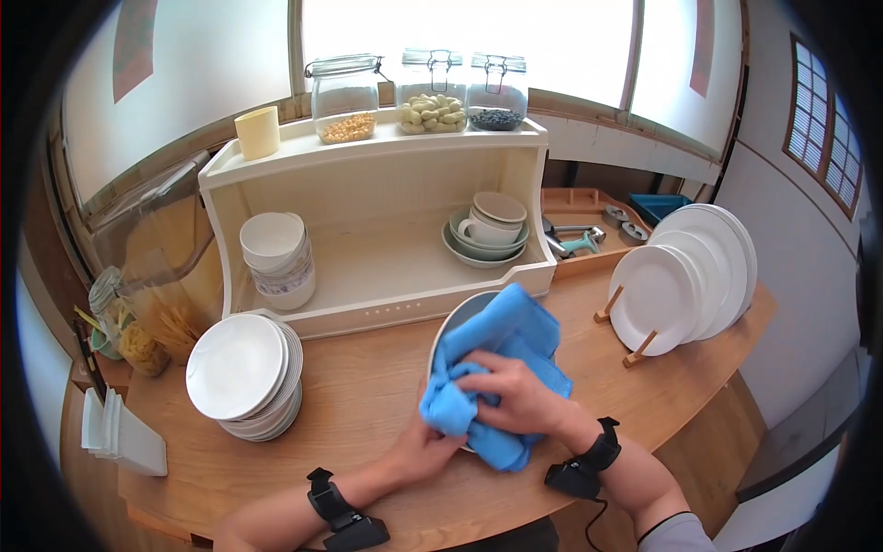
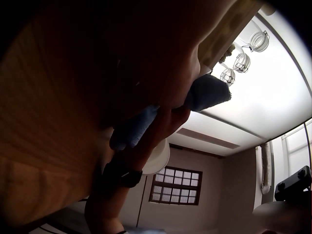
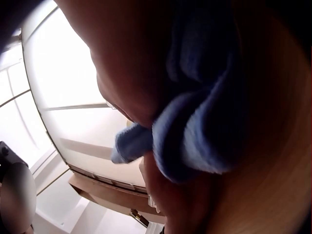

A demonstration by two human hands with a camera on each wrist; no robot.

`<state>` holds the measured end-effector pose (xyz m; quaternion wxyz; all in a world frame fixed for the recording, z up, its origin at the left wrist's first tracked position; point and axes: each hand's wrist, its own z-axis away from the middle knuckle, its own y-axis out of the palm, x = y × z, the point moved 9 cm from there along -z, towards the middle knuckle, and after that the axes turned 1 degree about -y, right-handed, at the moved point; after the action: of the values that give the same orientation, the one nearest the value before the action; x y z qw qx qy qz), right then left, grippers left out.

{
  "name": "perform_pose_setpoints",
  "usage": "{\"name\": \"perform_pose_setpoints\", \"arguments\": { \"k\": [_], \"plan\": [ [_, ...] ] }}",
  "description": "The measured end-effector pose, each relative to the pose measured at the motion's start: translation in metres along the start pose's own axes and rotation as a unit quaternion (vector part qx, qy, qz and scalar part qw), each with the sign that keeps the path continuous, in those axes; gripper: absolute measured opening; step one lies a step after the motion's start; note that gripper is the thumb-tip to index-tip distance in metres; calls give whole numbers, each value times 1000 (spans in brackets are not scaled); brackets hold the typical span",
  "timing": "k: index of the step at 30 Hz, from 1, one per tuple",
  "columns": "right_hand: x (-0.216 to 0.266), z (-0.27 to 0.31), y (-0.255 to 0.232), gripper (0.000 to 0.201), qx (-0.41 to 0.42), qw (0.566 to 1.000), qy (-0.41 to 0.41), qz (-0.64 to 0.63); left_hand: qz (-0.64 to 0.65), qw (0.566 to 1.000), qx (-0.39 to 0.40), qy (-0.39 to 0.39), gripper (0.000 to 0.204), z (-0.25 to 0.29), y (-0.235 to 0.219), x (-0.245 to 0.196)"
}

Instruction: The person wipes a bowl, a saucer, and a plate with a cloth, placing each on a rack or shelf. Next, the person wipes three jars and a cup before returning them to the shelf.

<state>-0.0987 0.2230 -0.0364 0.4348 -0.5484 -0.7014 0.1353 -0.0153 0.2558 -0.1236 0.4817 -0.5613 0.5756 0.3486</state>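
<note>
Over the front of the table, a round white plate [image 1: 453,318] is tilted up, largely covered by a blue cloth [image 1: 529,322]. My right hand [image 1: 524,397] grips the bunched cloth against the plate, fingers curled into its folds. Lower left, my left hand [image 1: 425,453] holds the plate at its near edge; most of its fingers are hidden behind plate and cloth. In the left wrist view, bits of the cloth [image 2: 209,92] stick out past the dark hand. Thick folds of cloth [image 3: 190,131] hang beside the right hand in the right wrist view.
Stacked white plates [image 1: 237,368] stand left on the wooden table [image 1: 368,386]. Behind is a cream shelf [image 1: 386,276] with stacked bowls [image 1: 276,248], cups, and glass jars [image 1: 432,101] on top. At right, a wooden rack [image 1: 641,348] holds upright plates [image 1: 653,299].
</note>
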Motion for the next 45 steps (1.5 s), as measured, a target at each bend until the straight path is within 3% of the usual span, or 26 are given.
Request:
{"name": "perform_pose_setpoints", "arguments": {
  "k": [1, 2, 3, 5, 6, 8, 10, 11, 12, 13, 14, 15, 20, 22, 26, 28, 29, 32, 34, 38, 39, 41, 42, 43, 44, 45],
  "plan": [
    [-4, 2, 7, 28, 43, 999, 29, -5, -71, 997, 5, 0, 77, -1, -2, 0],
    [-9, 5, 7, 25, 66, 996, 54, 4, 41, 998, -13, -53, 69, -1, -3, 3],
    [-15, 9, 4, 22, 88, 993, 78, 14, 40, 998, -11, -51, 69, -4, -2, 1],
    [-24, 18, -11, 20, 97, 989, 103, 50, 167, 976, -129, -60, 61, -8, -24, 7],
    [-33, 24, -18, 18, 109, 982, 130, 84, 148, 972, -175, -45, 52, -8, -35, 7],
    [-51, 31, -59, 17, -41, 984, 118, 125, 164, 961, -217, -47, 51, -9, -49, 19],
    [-48, 40, -110, 9, -265, 953, 99, 108, 208, 938, -270, -59, 41, -6, -62, 29],
    [-50, 43, -114, 9, -264, 953, 99, 109, 209, 938, -270, -59, 41, -7, -63, 26],
    [-74, 62, -128, 10, -364, 914, 175, -47, 242, 931, -264, -73, 38, -8, -62, 25],
    [-102, 85, -132, 12, -450, 836, 242, -201, 274, 923, -257, -87, 34, -9, -60, 25],
    [-129, 95, -133, 18, -436, 835, 225, -251, 275, 923, -255, -86, 34, -9, -60, 24],
    [-198, 125, -111, 22, -453, 747, 213, -437, 285, 924, -234, -96, 35, -10, -57, 24],
    [-174, 119, -76, 22, -417, 746, 241, -460, 325, 923, -158, -136, 34, -12, -42, 21],
    [-164, 127, -61, 22, -397, 745, 257, -471, 300, 937, -108, -145, 34, -13, -32, 21],
    [-143, 136, -25, 23, -361, 740, 286, -491, 207, 964, -107, -125, 35, -11, -28, 21],
    [-133, 131, 0, 23, -340, 736, 299, -504, 64, 983, -127, -119, 39, -8, -35, 20],
    [-129, 128, 9, 23, -327, 734, 306, -510, 63, 982, -130, -119, 39, -7, -34, 20],
    [-119, 121, 24, 23, -290, 729, 328, -526, 79, 975, -191, -86, 42, -6, -40, 14],
    [-112, 116, 30, 24, -266, 725, 344, -534, 185, 939, -269, -109, 42, -3, -52, 22],
    [-105, 145, 22, 24, -219, 712, 372, -554, 195, 934, -284, -88, 42, -4, -59, 23],
    [-108, 171, 2, 24, -206, 709, 380, -558, 211, 935, -268, -100, 41, -6, -57, 25],
    [-108, 98, -3, 24, -181, 702, 395, -564, 229, 933, -253, -111, 41, -6, -56, 30],
    [-104, 115, -5, 24, -169, 700, 403, -566, 199, 950, -213, -115, 41, -10, -51, 30],
    [-105, 92, -14, 25, -158, 697, 410, -567, 168, 963, -172, -119, 42, -13, -44, 29],
    [-91, 165, 1, 25, -147, 694, 417, -568, 169, 963, -173, -119, 42, -13, -43, 29],
    [-89, 146, -2, 25, -138, 690, 424, -571, 125, 977, -130, -111, 43, -14, -34, 22]
  ]
}}
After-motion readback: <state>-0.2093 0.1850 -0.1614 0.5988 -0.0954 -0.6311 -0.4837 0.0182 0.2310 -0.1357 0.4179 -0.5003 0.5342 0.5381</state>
